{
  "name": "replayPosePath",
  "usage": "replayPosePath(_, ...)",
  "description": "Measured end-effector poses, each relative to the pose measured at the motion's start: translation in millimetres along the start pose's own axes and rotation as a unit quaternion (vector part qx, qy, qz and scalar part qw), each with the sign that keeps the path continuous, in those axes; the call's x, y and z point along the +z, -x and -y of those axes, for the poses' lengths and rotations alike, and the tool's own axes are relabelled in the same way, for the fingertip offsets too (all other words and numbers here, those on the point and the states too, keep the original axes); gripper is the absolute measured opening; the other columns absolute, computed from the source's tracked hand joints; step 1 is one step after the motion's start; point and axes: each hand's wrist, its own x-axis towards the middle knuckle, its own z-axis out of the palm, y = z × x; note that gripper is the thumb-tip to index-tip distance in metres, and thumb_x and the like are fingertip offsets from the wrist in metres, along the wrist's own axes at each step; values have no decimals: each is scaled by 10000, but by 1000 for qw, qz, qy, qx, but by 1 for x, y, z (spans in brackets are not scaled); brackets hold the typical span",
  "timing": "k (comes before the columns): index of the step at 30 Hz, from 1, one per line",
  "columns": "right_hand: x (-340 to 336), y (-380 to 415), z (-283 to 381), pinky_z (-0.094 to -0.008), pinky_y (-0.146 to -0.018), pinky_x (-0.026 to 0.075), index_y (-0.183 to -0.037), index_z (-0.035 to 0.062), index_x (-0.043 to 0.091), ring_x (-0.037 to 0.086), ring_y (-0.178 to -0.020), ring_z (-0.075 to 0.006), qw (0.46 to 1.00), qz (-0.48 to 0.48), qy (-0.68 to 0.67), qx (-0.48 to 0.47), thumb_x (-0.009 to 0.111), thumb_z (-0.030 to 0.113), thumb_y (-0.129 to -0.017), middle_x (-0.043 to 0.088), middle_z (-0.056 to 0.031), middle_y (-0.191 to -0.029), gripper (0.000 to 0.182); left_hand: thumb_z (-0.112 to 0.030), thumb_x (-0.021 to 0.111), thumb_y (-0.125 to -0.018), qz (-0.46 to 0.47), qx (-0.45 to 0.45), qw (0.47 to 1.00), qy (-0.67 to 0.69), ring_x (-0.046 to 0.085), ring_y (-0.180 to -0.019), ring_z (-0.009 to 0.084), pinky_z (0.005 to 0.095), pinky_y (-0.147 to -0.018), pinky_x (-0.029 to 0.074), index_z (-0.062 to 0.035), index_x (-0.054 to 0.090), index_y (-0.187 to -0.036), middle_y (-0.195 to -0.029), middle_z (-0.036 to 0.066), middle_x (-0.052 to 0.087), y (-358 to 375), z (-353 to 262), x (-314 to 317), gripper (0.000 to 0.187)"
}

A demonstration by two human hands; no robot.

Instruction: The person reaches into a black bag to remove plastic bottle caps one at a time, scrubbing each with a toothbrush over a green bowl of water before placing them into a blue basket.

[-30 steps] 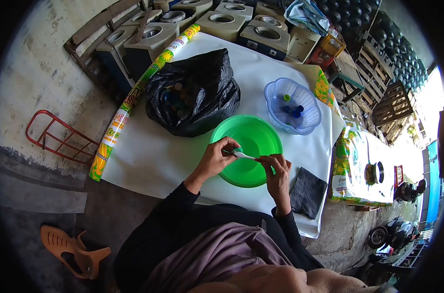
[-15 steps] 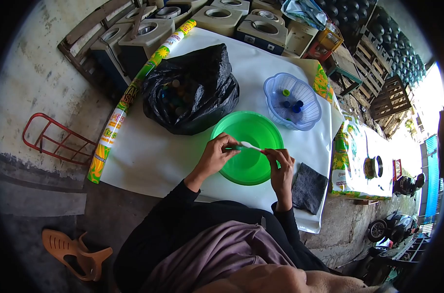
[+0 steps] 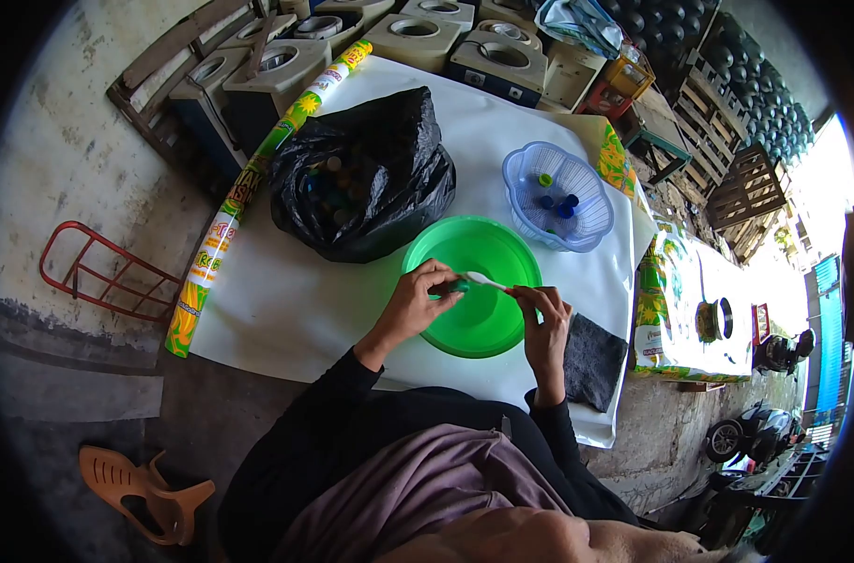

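My left hand (image 3: 413, 298) is closed on a small dark green bottle cap (image 3: 459, 285), pinched between thumb and fingers over the green basin (image 3: 509, 255). In my right hand (image 3: 545, 330) is a toothbrush (image 3: 488, 281) with a white head and a reddish handle, gripped by the fingertips. Its head points left and is right at the cap. Beyond the basin, a black plastic bag (image 3: 399, 141) lies open with many coloured caps inside. A light blue basket (image 3: 587, 178) to the right holds several blue and green caps (image 3: 566, 207).
A dark folded cloth (image 3: 594, 364) lies at the table's right edge. The white-covered table (image 3: 277, 319) has a rolled printed sheet (image 3: 222, 230) along its left side. On the floor at left are an orange plastic chair (image 3: 141, 493) and a red metal rack (image 3: 108, 272).
The cap in my left hand has come more into view at the fingertips. The toothbrush has tilted slightly, and the whole view has shifted a little.
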Motion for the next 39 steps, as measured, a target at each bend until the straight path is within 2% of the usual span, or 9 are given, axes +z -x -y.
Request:
replayPosePath(11, -4, -2, 8, -358, -929, 391, -1066, 132, 788, 666, -945, -192, 998, 22, -39, -50, 708, 140, -941, 725, -27, -983, 149, -25, 768, -886, -2, 27, 998, -60, 724, -846, 253, 327, -760, 589, 39, 715, -1117, -1003, 131, 704, 3, -8, 4, 246)
replayPosePath(16, -3, -2, -3, -347, -937, 378, -1053, 128, 791, 671, -977, -190, 999, 27, -14, 25, 721, 145, -934, 736, -25, -1028, 140, -18, 782, -860, -16, 5, 995, -96, 721, -807, 247, 327, -738, 580, 52, 717, -1091, -974, 140, 699, 4, -9, 6, 250)
replayPosePath(19, 2, 4, -3, -355, -915, 368, -1051, 156, 798, 661, -917, -188, 997, 49, -40, -54, 708, 183, -954, 725, -23, -998, 135, -15, 784, -848, -5, -13, 995, -95, 720, -791, 234, 322, -725, 572, 54, 722, -1073, -940, 133, 690, 5, -16, 5, 243)
replayPosePath(24, 0, 0, -13, -348, -930, 360, -1059, 151, 796, 651, -951, -185, 999, 21, -35, 5, 704, 165, -956, 721, -24, -1031, 139, -13, 776, -843, -4, -3, 996, -85, 711, -762, 226, 331, -702, 561, 67, 724, -1037, -926, 128, 670, 5, -9, 7, 216)
replayPosePath(27, 6, 4, -9, -351, -920, 367, -1058, 155, 799, 661, -912, -185, 995, 53, -57, -69, 704, 162, -952, 721, -24, -1003, 143, -20, 773, -847, 10, -2, 995, -94, 702, -746, 239, 353, -698, 565, 82, 717, -1024, -939, 142, 658, 5, -10, 7, 212)
replayPosePath(29, 5, 2, -10, -349, -927, 365, -1050, 160, 800, 659, -923, -181, 997, 36, -51, -37, 707, 166, -949, 722, -21, -1008, 138, -20, 774, -848, 23, -20, 992, -119, 704, -749, 240, 349, -707, 569, 84, 718, -1030, -945, 142, 655, 4, -15, 6, 217)
replayPosePath(32, -5, -3, -7, -349, -933, 361, -1053, 163, 799, 657, -950, -178, 999, 23, -44, -8, 700, 174, -954, 723, -21, -1030, 140, -21, 777, -853, -10, 34, 994, -100, 709, -760, 229, 342, -711, 574, 78, 718, -1057, -953, 135, 663, 5, -10, 9, 235)
replayPosePath(35, 3, 2, -10, -354, -929, 366, -1054, 164, 799, 661, -926, -173, 996, 44, -66, -49, 698, 177, -957, 727, -12, -999, 140, -20, 770, -874, -5, 12, 997, -70, 718, -784, 221, 338, -717, 588, 79, 713, -1079, -1010, 140, 679, 5, -14, 7, 235)
replayPosePath(39, -2, 2, -13, -360, -911, 362, -1049, 159, 793, 664, -918, -176, 998, -3, -57, 10, 694, 185, -965, 731, -9, -1002, 132, -20, 776, -899, 17, -76, 997, -7, 723, -887, 163, 297, -723, 590, 38, 715, -1173, -1106, 113, 700, 2, -19, 4, 286)
